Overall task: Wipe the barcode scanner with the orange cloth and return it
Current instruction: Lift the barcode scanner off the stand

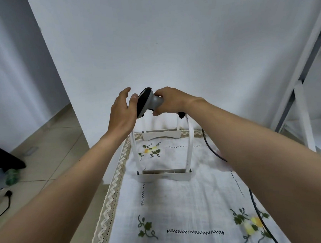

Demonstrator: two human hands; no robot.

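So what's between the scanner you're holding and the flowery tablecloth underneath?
A white rack: its hoops rise from the tablecloth up toward the scanner, gripped by the right hand and touched by the left hand. The head view shows this.

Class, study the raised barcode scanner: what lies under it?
Under the barcode scanner stands a white rack on an embroidered tablecloth. The right hand grips the handle, hiding most of it; the left hand hides the rack's upper left part.

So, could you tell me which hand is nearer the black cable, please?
Right. The right hand grips the handle of the grey-and-black barcode scanner, just above where the black cable emerges; the left hand is across the scanner, thumb touching its head.
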